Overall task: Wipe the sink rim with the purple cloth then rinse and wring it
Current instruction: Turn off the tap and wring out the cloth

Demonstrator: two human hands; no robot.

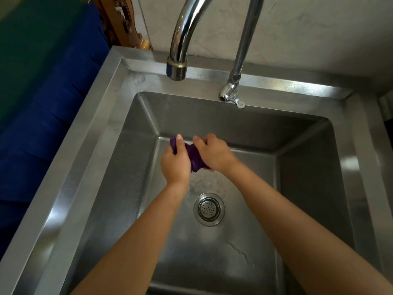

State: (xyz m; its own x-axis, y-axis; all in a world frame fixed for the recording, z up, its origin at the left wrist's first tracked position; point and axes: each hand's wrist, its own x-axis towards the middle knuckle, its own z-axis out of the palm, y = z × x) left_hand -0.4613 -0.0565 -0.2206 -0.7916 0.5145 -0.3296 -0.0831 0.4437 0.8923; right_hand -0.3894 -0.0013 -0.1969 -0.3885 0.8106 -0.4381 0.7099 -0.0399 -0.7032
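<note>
Wringing looks under way, just beyond the drain (209, 209): the left hand (175, 165) clenches one end of the purple cloth (194, 156), bunched into a short rope, and the right hand (214, 154) clenches the other. Soft, limp, likely sodden and slippery; best held at both ends, twisted opposite ways.

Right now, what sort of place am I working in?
Probably a home kitchen or utility washing corner: a deep stainless steel sink with a strainer drain, a tall chrome faucet at its back rim, and a pale marbled wall behind.
</note>
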